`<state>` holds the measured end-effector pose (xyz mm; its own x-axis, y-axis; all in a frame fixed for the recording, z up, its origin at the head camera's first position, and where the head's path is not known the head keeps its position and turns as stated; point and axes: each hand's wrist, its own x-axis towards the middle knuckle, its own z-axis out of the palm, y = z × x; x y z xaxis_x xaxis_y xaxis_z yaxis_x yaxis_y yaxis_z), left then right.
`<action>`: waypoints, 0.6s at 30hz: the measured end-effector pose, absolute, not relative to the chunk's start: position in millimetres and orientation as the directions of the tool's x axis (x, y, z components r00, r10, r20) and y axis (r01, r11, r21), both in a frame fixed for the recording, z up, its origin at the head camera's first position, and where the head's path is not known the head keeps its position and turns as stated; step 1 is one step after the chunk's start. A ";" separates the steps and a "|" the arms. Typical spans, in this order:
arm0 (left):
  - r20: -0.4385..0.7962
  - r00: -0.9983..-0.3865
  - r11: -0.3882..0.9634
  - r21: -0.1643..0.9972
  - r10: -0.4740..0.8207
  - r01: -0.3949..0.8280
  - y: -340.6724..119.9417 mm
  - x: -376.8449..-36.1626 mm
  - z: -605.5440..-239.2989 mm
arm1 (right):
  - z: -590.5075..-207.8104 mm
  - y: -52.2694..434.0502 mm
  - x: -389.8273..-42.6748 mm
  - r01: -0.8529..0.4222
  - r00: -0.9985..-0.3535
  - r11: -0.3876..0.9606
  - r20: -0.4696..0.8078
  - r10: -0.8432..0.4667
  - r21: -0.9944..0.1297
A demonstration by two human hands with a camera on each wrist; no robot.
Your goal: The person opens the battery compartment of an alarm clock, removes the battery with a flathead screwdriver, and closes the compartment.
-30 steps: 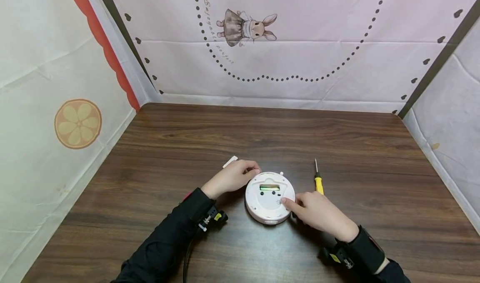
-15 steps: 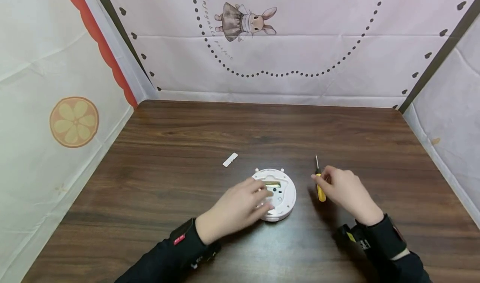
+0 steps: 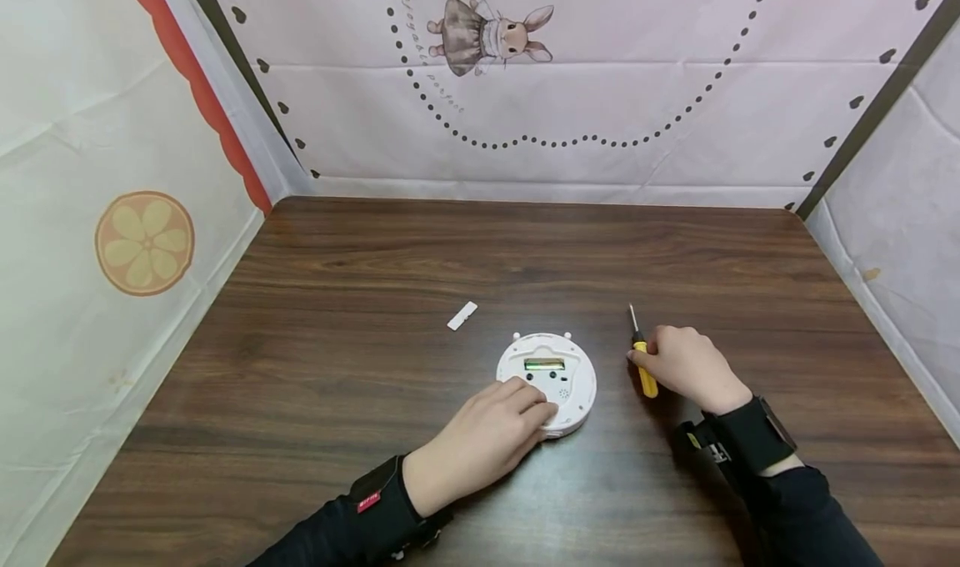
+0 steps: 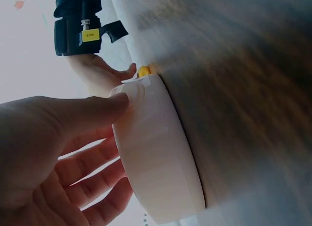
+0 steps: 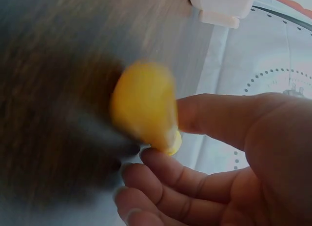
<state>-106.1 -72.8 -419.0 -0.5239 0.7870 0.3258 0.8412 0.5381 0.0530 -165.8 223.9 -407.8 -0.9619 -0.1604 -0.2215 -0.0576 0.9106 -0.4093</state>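
Observation:
A round white device (image 3: 546, 381) lies on the wooden table (image 3: 480, 250), its flat face with a small green window turned up. My left hand (image 3: 525, 407) rests on its near left rim, fingers fairly straight on the face. In the left wrist view the thumb (image 4: 100, 108) touches the device's (image 4: 156, 157) side wall. My right hand (image 3: 651, 360) pinches the yellow handle of a small screwdriver (image 3: 643, 369) just right of the device, metal tip pointing away. Thumb and curled fingers (image 5: 204, 182) close round the yellow handle (image 5: 146, 109) in the right wrist view.
A small white strip (image 3: 462, 315) lies on the table beyond the device to the left. Printed cloth walls (image 3: 570, 92) close the table in at the back and both sides. Bare wood stretches behind the device.
My left hand slid from the device's far left side to its near left rim. My right hand left the device, reached right and took hold of the screwdriver handle.

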 end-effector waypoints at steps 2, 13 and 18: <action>0.330 -0.523 0.538 0.052 0.786 0.841 -72.7 -106.2 -418.8 | -407.3 222.9 -166.3 -0.038 -0.959 0.911 -0.241 -0.149 -0.412; 0.318 -0.539 0.548 0.068 0.780 0.834 -71.9 -104.6 -418.4 | -371.8 220.3 -156.5 -0.187 -0.964 0.855 -0.079 -0.255 -0.484; 0.304 -0.547 0.554 0.070 0.780 0.830 -72.5 -104.5 -417.8 | -339.4 215.9 -152.2 -0.317 -0.927 0.817 -0.023 -0.373 -0.482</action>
